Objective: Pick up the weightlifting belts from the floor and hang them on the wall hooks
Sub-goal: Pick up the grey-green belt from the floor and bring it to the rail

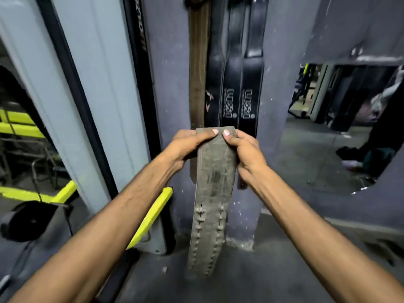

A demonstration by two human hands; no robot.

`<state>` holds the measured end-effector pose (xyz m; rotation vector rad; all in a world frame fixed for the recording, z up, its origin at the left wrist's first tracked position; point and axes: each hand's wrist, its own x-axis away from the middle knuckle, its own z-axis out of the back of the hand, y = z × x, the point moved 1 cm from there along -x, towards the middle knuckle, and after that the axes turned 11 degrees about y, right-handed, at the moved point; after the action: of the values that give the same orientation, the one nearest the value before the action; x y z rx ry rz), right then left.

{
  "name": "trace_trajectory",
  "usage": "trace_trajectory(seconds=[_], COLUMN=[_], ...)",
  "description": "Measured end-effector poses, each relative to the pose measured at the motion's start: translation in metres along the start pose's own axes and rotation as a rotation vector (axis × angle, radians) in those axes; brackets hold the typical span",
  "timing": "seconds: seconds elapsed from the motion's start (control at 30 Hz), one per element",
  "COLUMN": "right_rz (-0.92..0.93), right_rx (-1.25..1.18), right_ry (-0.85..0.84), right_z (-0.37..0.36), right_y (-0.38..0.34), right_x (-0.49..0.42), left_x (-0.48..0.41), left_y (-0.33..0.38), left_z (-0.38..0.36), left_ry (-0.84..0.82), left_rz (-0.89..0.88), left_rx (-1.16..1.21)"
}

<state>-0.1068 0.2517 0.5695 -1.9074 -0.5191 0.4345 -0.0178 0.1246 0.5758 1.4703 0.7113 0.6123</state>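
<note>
Head view: both hands pinch the top end of a worn grey leather weightlifting belt (213,193) — left hand (185,147) and right hand (244,152) side by side, thumbs clamped over its edge — its length hanging straight down, in front of the black belts (238,84) hung on the wall; hooks lie above, barely in frame
</note>
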Motion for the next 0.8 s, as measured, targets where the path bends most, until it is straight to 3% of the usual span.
trace_trajectory(seconds=[0.17,0.3,0.43,0.53,0.6,0.7,0.8], right_rz=[0.114,0.236,0.327,0.384,0.385,0.371,0.397], right_rx=[-0.045,-0.045,-0.082,-0.117,-0.143,-0.132,-0.084], right_ry=[-0.019,0.000,0.018,0.027,0.024,-0.010,-0.060], right_z=[-0.044,-0.070,-0.085,-0.086,-0.085,-0.086,-0.088], right_y=[-0.099,-0.161,-0.213,-0.233,-0.239,-0.240,-0.236], right_x=[0.036,0.057,0.074,0.085,0.090,0.096,0.103], left_x=[0.052,0.092,0.123,0.131,0.133,0.117,0.108], left_y=[0.077,0.077,0.048,0.065,0.101,0.163,0.224], left_z=[0.011,0.019,0.024,0.033,0.038,0.039,0.037], left_ry=[0.017,-0.007,-0.189,-0.324,-0.317,-0.340,-0.272], left_rz=[-0.296,-0.479,-0.413,-0.433,-0.473,-0.333,-0.257], left_rx=[0.003,-0.099,-0.293,-0.342,-0.200,0.175,0.249])
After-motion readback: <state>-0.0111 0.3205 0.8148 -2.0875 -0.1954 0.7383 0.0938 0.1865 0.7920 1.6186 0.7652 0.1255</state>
